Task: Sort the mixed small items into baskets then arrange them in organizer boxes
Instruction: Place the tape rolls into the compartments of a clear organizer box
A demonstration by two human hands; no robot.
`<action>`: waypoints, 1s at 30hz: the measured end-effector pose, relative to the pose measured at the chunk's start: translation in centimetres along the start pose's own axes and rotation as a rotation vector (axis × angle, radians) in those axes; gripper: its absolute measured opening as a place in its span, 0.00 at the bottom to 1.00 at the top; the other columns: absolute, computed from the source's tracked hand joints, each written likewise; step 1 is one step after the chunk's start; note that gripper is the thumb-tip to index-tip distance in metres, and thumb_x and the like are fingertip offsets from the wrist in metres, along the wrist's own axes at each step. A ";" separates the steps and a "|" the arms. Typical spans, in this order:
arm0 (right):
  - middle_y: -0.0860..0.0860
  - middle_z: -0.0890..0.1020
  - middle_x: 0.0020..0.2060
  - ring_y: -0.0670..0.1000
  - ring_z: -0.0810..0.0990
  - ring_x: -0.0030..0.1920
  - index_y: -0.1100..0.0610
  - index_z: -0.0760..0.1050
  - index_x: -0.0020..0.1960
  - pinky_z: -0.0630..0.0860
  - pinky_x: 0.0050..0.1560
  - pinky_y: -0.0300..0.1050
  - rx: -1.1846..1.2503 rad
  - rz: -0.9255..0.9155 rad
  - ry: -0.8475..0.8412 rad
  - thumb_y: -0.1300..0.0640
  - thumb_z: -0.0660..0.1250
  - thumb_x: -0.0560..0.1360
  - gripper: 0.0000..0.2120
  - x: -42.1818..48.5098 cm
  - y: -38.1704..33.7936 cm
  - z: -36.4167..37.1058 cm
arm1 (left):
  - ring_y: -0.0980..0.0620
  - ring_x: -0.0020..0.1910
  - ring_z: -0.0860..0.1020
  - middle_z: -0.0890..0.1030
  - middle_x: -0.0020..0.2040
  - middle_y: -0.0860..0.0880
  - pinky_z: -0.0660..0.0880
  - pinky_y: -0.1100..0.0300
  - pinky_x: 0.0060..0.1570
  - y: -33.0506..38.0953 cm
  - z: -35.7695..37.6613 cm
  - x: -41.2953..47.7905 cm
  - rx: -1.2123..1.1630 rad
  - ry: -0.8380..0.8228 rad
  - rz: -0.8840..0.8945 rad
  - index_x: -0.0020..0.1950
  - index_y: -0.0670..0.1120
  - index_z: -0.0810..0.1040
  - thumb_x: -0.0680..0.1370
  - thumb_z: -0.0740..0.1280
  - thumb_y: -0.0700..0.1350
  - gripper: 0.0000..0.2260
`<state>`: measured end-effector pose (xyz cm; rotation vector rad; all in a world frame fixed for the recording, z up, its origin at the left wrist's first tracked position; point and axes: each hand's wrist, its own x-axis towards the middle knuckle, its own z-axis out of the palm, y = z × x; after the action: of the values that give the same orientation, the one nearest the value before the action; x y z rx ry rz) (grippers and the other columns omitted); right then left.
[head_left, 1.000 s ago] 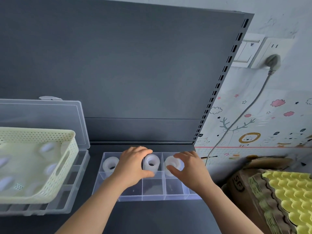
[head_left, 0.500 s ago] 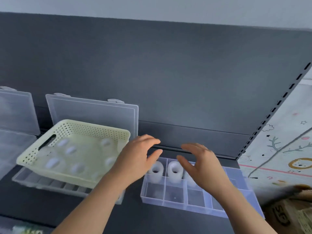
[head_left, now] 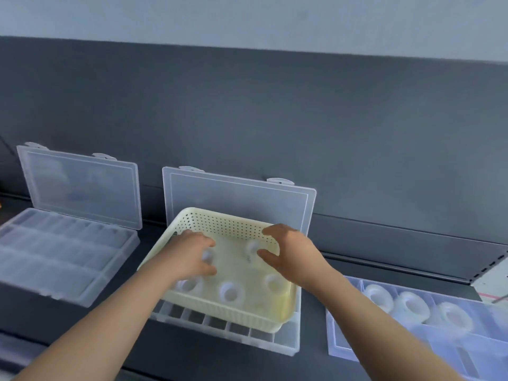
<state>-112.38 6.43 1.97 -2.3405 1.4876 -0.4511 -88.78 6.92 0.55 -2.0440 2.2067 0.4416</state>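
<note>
A cream perforated basket (head_left: 228,221) sits on top of an open clear organizer box (head_left: 236,329). Inside the basket, the left hand (head_left: 189,254) curls its fingers and thumb around a white roll (head_left: 208,256); blur hides whether it actually grips. The right hand (head_left: 291,254) is also in the basket, thumb and fingers spread apart either side of a second roll (head_left: 253,245). Three loose rolls (head_left: 231,292) lie along the basket's near side. Right of the basket, a clear tray (head_left: 341,342) holds three rolls.

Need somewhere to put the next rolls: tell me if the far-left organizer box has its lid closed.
No, the far-left organizer box has its lid standing open against the dark back panel.
</note>
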 end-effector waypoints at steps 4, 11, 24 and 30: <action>0.51 0.79 0.55 0.54 0.78 0.54 0.56 0.73 0.60 0.75 0.52 0.48 -0.184 0.098 -0.087 0.44 0.65 0.74 0.20 2.1 -0.9 2.4 | 0.52 0.60 0.66 0.77 0.57 0.55 0.70 0.54 0.58 -1.0 0.2 0.7 -0.061 0.008 0.051 0.61 0.54 0.76 0.69 0.71 0.56 0.21; 0.53 0.74 0.55 0.56 0.78 0.48 0.56 0.73 0.55 0.71 0.44 0.46 -0.387 0.171 -0.100 0.44 0.65 0.74 0.18 3.8 -2.1 4.5 | 0.57 0.63 0.72 0.73 0.66 0.56 0.68 0.62 0.61 -2.1 0.5 -0.5 -0.479 0.143 0.086 0.69 0.52 0.72 0.74 0.72 0.51 0.25; 0.44 0.81 0.48 0.44 0.80 0.48 0.52 0.75 0.58 0.77 0.50 0.36 0.504 0.285 0.241 0.51 0.74 0.69 0.19 -3.8 0.5 -2.2 | 0.57 0.57 0.79 0.82 0.55 0.56 0.74 0.52 0.60 6.8 -1.4 -4.2 -1.492 0.387 0.127 0.62 0.56 0.77 0.67 0.72 0.52 0.23; 0.45 0.84 0.44 0.41 0.82 0.43 0.53 0.78 0.53 0.75 0.37 0.30 0.708 0.556 0.478 0.56 0.73 0.71 0.11 -13.6 9.7 -6.5 | 0.59 0.52 0.81 0.83 0.53 0.55 0.77 0.64 0.50 19.0 1.0 -4.1 -1.470 0.152 0.251 0.58 0.51 0.77 0.70 0.76 0.41 0.19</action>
<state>-128.56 14.23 2.38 -1.2621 1.7102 -1.1921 -107.31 12.15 3.42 -2.1332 2.4205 2.5917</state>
